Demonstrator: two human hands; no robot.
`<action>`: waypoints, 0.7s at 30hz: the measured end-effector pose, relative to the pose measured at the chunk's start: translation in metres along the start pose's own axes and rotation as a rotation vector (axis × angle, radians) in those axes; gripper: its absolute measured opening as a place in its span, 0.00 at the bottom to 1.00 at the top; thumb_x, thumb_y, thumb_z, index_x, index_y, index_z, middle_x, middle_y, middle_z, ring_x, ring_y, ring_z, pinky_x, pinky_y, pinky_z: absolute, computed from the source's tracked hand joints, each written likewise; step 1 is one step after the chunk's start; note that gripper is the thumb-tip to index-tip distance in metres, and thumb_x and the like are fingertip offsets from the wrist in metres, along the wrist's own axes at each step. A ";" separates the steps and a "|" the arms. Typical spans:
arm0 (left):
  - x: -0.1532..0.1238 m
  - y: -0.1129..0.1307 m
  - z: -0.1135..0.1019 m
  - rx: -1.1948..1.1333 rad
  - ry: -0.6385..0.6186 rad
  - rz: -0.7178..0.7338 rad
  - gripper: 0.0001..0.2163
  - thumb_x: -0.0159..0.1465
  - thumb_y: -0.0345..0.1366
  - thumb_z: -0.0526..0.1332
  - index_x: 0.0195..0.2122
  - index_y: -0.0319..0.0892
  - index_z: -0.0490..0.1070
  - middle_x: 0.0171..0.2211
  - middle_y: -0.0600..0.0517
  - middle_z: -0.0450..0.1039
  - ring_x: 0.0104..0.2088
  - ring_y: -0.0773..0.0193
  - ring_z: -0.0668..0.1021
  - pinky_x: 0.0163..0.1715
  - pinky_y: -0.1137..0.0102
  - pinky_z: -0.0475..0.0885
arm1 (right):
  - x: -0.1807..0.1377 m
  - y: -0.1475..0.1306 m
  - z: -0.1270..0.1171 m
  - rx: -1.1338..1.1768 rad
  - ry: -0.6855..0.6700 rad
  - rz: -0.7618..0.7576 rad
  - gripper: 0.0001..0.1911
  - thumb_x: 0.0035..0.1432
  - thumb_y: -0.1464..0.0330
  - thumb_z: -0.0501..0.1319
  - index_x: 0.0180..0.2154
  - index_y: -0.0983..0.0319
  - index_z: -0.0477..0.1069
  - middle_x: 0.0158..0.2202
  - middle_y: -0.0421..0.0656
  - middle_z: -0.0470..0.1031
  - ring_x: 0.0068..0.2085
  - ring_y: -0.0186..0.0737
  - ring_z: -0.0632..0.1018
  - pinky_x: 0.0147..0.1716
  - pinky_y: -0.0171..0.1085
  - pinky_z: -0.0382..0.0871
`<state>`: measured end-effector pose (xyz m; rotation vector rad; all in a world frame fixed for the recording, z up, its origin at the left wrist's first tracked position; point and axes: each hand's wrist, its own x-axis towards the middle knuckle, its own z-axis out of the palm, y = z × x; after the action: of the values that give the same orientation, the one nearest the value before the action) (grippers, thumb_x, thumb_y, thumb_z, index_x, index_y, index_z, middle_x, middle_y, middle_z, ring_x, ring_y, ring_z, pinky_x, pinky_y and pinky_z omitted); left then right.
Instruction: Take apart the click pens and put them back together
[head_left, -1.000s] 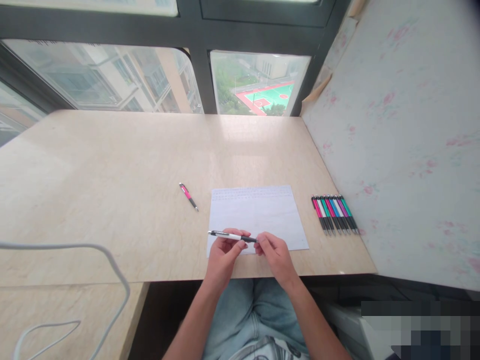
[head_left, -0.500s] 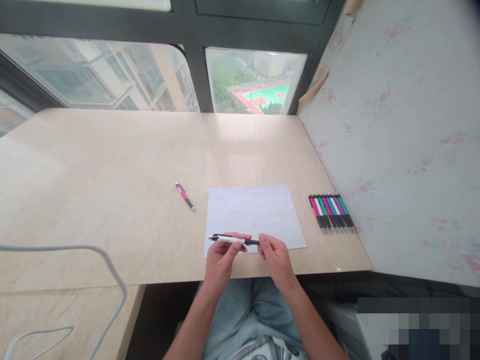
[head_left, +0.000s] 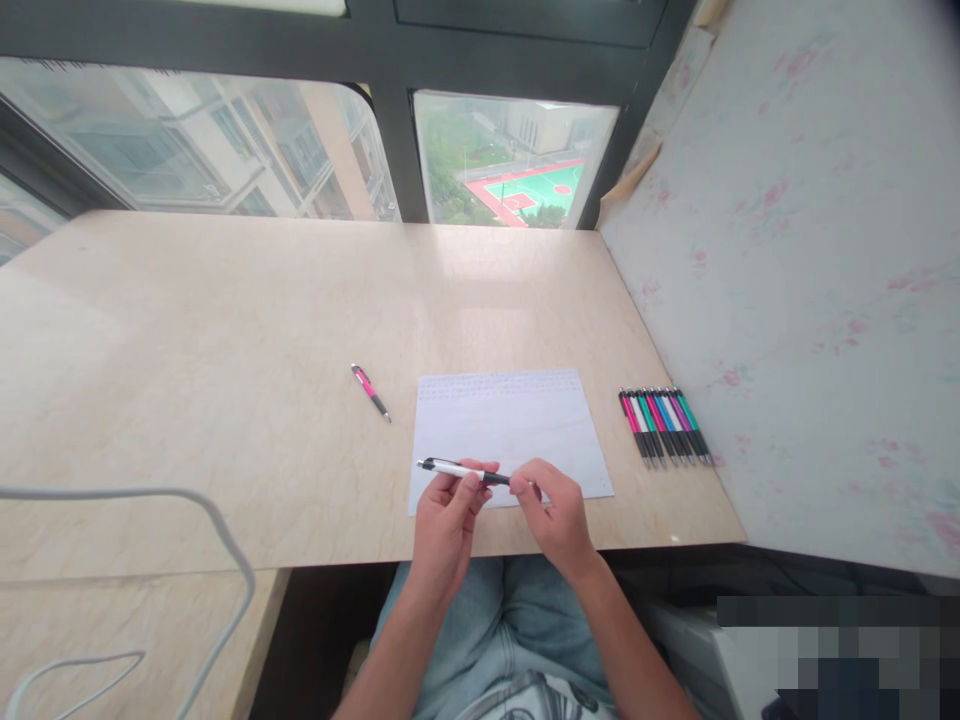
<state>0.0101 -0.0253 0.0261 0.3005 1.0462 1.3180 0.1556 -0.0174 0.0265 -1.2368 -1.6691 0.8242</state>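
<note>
A white ballpoint pen [head_left: 455, 468] with a black clip and black grip lies sideways between my hands, above the lower part of a sheet of paper [head_left: 510, 430]. My left hand [head_left: 448, 505] pinches its barrel near the middle. At the tip end, the thumb and fingers of my right hand [head_left: 551, 505] are closed on the pen and hide its point. Rows of small handwriting run along the top of the sheet. Left of the paper, a pink pen [head_left: 370, 392] with a black grip rests alone on the table.
Several coloured pens [head_left: 664, 427] lie in a neat row right of the paper, near the floral wall [head_left: 810, 330]. A grey cable [head_left: 217, 525] loops over the left side of the table [head_left: 225, 340]. Windows [head_left: 517, 160] stand behind the table.
My hands still hold the white pen. The pen's tip end and the right-hand fingers have shifted slightly left, and the pen tilts a little more downward to the right.
</note>
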 end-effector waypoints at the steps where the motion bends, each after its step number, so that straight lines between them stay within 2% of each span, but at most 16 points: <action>1: 0.000 0.000 -0.001 0.006 -0.003 0.007 0.12 0.54 0.38 0.73 0.36 0.40 0.76 0.36 0.48 0.82 0.39 0.63 0.81 0.37 0.73 0.74 | -0.001 0.000 0.000 0.023 -0.010 0.020 0.13 0.68 0.66 0.54 0.30 0.59 0.69 0.27 0.41 0.71 0.29 0.38 0.69 0.31 0.37 0.63; 5: 0.003 0.001 -0.003 0.024 -0.008 0.025 0.11 0.55 0.37 0.72 0.36 0.40 0.77 0.37 0.48 0.82 0.40 0.62 0.81 0.39 0.72 0.74 | -0.001 0.005 -0.001 0.100 -0.024 0.126 0.10 0.65 0.63 0.58 0.33 0.60 0.72 0.31 0.42 0.75 0.32 0.39 0.73 0.31 0.36 0.65; 9: 0.004 0.003 -0.005 0.052 -0.014 0.055 0.11 0.55 0.37 0.72 0.37 0.39 0.77 0.38 0.46 0.82 0.41 0.61 0.81 0.39 0.71 0.75 | 0.000 0.009 -0.001 0.181 -0.058 0.229 0.20 0.68 0.60 0.53 0.26 0.61 0.70 0.24 0.40 0.72 0.29 0.38 0.73 0.30 0.36 0.65; 11: 0.005 0.005 -0.006 0.060 -0.020 0.059 0.11 0.55 0.37 0.72 0.37 0.39 0.77 0.38 0.46 0.82 0.41 0.61 0.81 0.40 0.71 0.75 | 0.000 0.010 -0.001 0.178 -0.085 0.244 0.21 0.68 0.60 0.53 0.24 0.61 0.70 0.23 0.40 0.71 0.27 0.37 0.72 0.30 0.36 0.65; 17: 0.005 0.008 -0.010 0.083 -0.058 0.034 0.11 0.58 0.37 0.70 0.40 0.39 0.76 0.44 0.44 0.80 0.43 0.62 0.80 0.42 0.71 0.75 | 0.000 0.012 0.002 0.188 -0.021 0.236 0.07 0.60 0.63 0.61 0.34 0.60 0.73 0.32 0.42 0.75 0.34 0.39 0.75 0.30 0.35 0.68; 21: 0.005 0.010 -0.011 0.109 -0.078 0.000 0.12 0.58 0.38 0.70 0.41 0.39 0.76 0.41 0.44 0.81 0.43 0.59 0.81 0.41 0.69 0.75 | -0.001 0.013 0.002 0.227 -0.021 0.275 0.09 0.60 0.62 0.62 0.40 0.60 0.72 0.34 0.43 0.76 0.35 0.40 0.76 0.31 0.35 0.69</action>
<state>-0.0052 -0.0222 0.0244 0.4304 1.0543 1.2414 0.1590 -0.0144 0.0142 -1.3155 -1.3936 1.1632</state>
